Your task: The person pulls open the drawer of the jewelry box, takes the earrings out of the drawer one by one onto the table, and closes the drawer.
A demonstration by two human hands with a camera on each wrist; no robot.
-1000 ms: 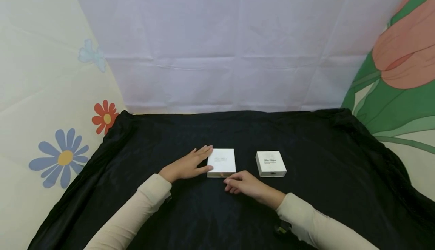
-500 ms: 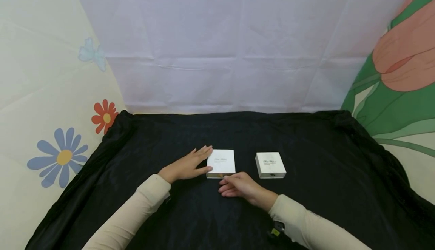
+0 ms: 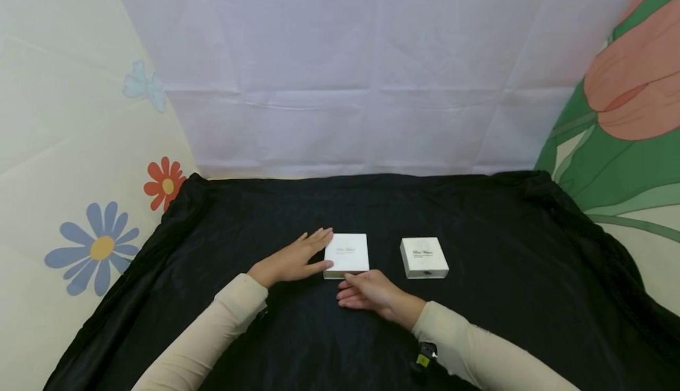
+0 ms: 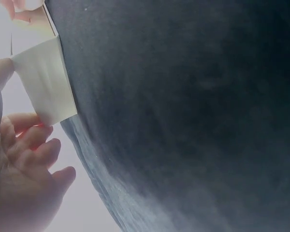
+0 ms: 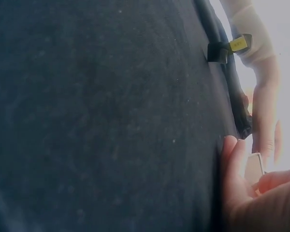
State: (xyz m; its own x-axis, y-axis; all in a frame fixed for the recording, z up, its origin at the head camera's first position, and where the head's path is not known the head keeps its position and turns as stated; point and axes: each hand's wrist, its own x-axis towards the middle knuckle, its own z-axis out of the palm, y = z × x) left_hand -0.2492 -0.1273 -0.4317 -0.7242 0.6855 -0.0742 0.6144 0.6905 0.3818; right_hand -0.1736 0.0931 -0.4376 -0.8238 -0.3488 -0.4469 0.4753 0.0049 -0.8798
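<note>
Seen from above, a square white box (image 3: 347, 249) lies flat on a black cloth (image 3: 329, 344), in front of the person, with a matching box (image 3: 425, 256) just apart to its right. Both lids carry dark cursive lettering with finer print beneath, all too blurred to read with certainty; it looks fainter on the first box. The second box has a small dark mark on its front side. The left hand (image 3: 289, 260) is spread wide, its thumb and fingertips touching the first box's left side. The right hand (image 3: 374, 292) is at that box's near edge, thumb at the front and the other fingers reaching out lower; whether it pinches anything cannot be told, since it hides part of the front. In the right wrist view, glare washes out the box, and marks on a yellow tag (image 5: 239, 44) at the other wrist are illegible. The left wrist view cuts off most of the box. Behind hangs a creased white sheet (image 3: 297, 54); a pink tulip (image 3: 637, 84) is cropped at the right.
</note>
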